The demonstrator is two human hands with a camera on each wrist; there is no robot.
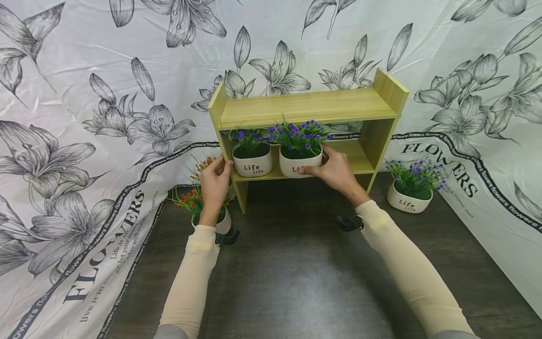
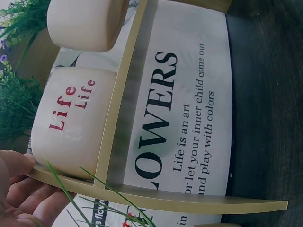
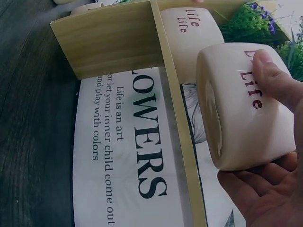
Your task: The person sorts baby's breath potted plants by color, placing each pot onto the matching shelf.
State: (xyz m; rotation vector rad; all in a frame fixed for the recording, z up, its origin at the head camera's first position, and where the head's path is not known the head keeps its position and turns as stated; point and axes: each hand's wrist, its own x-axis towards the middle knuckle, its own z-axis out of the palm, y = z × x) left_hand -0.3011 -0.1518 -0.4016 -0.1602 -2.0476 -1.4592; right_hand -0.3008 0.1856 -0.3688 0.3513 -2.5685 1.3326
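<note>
- Evidently, going by the head view, the right hand (image 1: 338, 172) grasps a purple-flowered pot (image 1: 292, 165), its thumb across the front; the left hand (image 1: 215, 184) pinches the side board (image 1: 218, 101) of the shelf (image 1: 305, 106). Between the hands, nearer the left, a second pot (image 1: 252, 165) sits on the shelf. A red-flowered pot (image 1: 223, 222) stands behind the left wrist, and another purple pot (image 1: 408, 202) well to the right of the right hand, on the table (image 1: 275, 282).
- From the left wrist, the thumb tip lies right by the second pot — whether touching, I cannot tell.
- From the right wrist, the held pot shows its underside, seemingly just off the board (image 3: 182, 132). Setting it beside its neighbour looks like the step in hand; next calls for levelling and lowering it — then loosening the fingers.
</note>
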